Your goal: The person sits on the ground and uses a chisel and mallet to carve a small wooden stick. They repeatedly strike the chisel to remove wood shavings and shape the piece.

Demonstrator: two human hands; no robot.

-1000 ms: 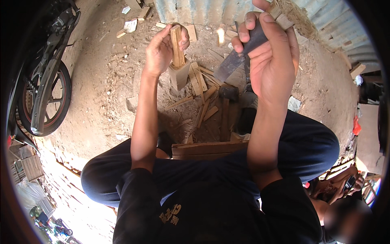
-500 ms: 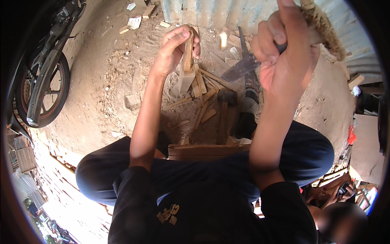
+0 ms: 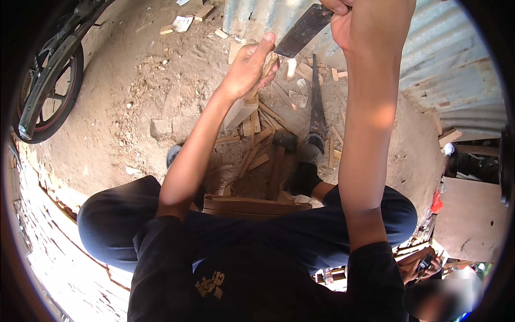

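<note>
My left hand is closed around a narrow stick of wood, thumb pointing up. The stick's lower end meets a pale wooden block on the dirt. My right hand, at the top edge of the head view, is closed and grips a broad-bladed chopping knife; its handle is hidden. The dark, wide knife blade slants down to the left, its tip close to the top of the stick by my left fingers. Whether blade and stick touch I cannot tell.
Split wood pieces litter the ground below my hands. A dark-headed hammer or axe and a long tapered blade lie near my foot. Corrugated metal sheeting stands ahead right, a motorcycle wheel left. Another person's hands show lower right.
The right hand has moved up, and the knife blade has swung up and left toward the stick. My left hand has shifted right and down, and the stick now tilts. The view has shifted slightly.
</note>
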